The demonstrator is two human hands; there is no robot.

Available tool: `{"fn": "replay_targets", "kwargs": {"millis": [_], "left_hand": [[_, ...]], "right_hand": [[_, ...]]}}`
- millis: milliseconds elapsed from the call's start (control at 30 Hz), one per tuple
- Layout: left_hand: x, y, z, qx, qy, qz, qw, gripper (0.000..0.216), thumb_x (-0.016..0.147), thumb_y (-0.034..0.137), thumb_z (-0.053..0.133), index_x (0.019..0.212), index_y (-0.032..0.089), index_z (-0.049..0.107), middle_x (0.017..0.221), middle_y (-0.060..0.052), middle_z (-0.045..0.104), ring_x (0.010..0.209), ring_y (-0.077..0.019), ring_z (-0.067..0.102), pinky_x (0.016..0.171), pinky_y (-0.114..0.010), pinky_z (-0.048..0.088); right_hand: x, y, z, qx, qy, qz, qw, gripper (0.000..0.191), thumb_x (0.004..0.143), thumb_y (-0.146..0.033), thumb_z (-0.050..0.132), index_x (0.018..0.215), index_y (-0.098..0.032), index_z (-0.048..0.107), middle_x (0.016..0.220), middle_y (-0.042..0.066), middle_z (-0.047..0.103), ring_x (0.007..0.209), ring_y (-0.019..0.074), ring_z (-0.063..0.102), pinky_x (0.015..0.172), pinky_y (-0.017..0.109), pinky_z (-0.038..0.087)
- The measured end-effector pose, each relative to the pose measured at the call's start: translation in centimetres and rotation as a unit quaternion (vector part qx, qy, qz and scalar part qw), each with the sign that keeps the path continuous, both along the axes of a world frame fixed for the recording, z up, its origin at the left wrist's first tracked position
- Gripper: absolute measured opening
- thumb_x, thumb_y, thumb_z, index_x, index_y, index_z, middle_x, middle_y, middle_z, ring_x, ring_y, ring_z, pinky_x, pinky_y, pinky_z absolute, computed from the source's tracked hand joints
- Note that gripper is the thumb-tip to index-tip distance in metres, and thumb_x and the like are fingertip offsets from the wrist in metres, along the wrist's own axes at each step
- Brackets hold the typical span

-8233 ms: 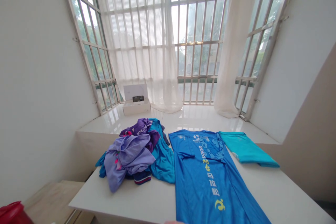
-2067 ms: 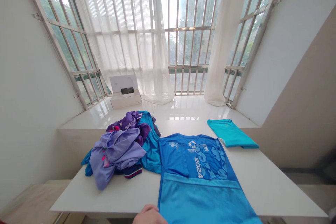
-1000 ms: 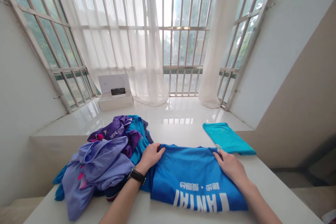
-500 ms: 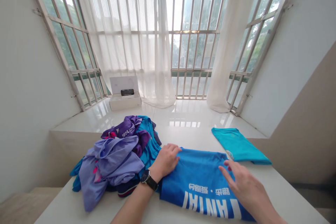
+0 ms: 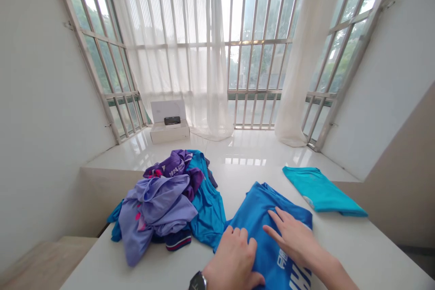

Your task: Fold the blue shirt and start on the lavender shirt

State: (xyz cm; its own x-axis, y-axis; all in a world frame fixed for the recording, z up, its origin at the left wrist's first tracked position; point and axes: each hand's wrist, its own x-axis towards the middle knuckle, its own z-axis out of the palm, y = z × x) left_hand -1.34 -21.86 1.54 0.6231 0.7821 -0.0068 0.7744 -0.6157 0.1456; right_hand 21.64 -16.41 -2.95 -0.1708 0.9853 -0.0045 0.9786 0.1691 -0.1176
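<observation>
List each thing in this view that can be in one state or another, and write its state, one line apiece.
Blue shirt: folded over
Left hand: curled, on the shirt
Right hand: spread, on the shirt
Teal garment: folded, flat
Clothes pile: crumpled
Box: lid raised
Curtains: parted

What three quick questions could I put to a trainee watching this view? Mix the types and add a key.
1. Multiple choice: which are the left hand and the right hand working at?
A. the white box
B. the blue shirt
C. the sheer curtain

2. True or false: in the picture, the folded turquoise garment lies to the right of the crumpled pile of clothes.

3. On which arm is the watch worn?

Key: 1. B; 2. True; 3. Left.
</observation>
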Motion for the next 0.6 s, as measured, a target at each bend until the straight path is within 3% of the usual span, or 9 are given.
{"fn": "replay_targets", "kwargs": {"millis": [133, 233, 400, 600], "left_hand": [[0.6, 2.5, 0.2, 0.024, -0.057, -0.109, 0.992, 0.049, 0.088, 0.048, 0.06, 0.126, 0.017, 0.058, 0.127, -0.015, 0.06, 0.118, -0.0344, 0.054, 0.101, -0.05, 0.044], [0.9, 4.5, -0.3, 0.011, -0.085, -0.185, 0.979, 0.059, 0.085, 0.04, 0.059, 0.141, 0.023, 0.047, 0.147, -0.011, 0.047, 0.134, -0.0353, 0.043, 0.108, -0.05, 0.038], [1.4, 5.1, -1.6, -0.021, -0.123, -0.162, 0.979, 0.056, 0.097, 0.052, 0.042, 0.147, 0.027, 0.04, 0.153, -0.009, 0.042, 0.141, -0.034, 0.036, 0.117, -0.055, 0.025], [1.3, 5.2, -1.9, -0.046, -0.133, -0.175, 0.974, 0.075, 0.092, 0.074, 0.038, 0.153, 0.032, 0.03, 0.16, -0.009, 0.033, 0.147, -0.0382, 0.026, 0.118, -0.06, 0.018]], "right_hand": [[-0.8, 3.8, -0.2, -0.015, 0.054, 0.075, 0.996, 0.065, 0.094, -0.056, 0.04, 0.148, -0.02, 0.045, 0.159, 0.011, 0.034, 0.147, 0.0301, 0.031, 0.119, 0.052, 0.029], [-0.7, 6.4, -0.5, 0.013, 0.077, 0.111, 0.991, 0.056, 0.098, -0.048, 0.036, 0.144, -0.02, 0.05, 0.157, 0.01, 0.04, 0.146, 0.0255, 0.034, 0.12, 0.045, 0.029], [1.0, 9.8, -1.2, 0.06, 0.047, 0.051, 0.996, 0.063, 0.096, -0.054, 0.04, 0.146, -0.017, 0.047, 0.154, 0.016, 0.043, 0.145, 0.0306, 0.035, 0.119, 0.049, 0.027], [2.6, 11.8, -2.1, 0.04, 0.025, 0.0, 0.999, 0.08, 0.094, -0.068, 0.032, 0.15, -0.012, 0.04, 0.156, 0.02, 0.038, 0.146, 0.0331, 0.033, 0.119, 0.05, 0.027]]}}
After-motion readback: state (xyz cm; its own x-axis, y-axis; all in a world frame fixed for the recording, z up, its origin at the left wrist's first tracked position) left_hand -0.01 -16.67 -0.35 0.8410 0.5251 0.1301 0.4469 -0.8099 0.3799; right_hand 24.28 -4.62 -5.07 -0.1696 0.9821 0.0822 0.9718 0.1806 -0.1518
